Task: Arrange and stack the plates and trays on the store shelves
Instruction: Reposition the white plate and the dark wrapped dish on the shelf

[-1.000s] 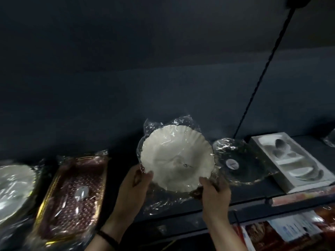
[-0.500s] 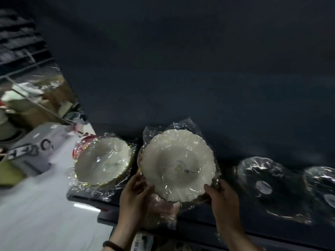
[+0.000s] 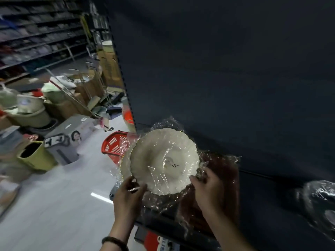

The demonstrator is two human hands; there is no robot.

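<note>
Plate (image 3: 164,160), wrapped: near rim pinched in the grip of left hand (image 3: 129,194) and right hand (image 3: 208,189), held just beyond them over plate 2 (image 3: 124,169) at the shelf (image 3: 262,196) end; stacking step, likely needing centred lowering next.

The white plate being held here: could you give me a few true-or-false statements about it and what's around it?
1. The left hand and the right hand both hold the white plate by its lower edge. True.
2. The plate is bare. False: clear plastic film wraps it.
3. A red basket stands on the floor, left of the plate. True.
4. The bracelet is on the right wrist. False: it is on the left wrist.
</note>
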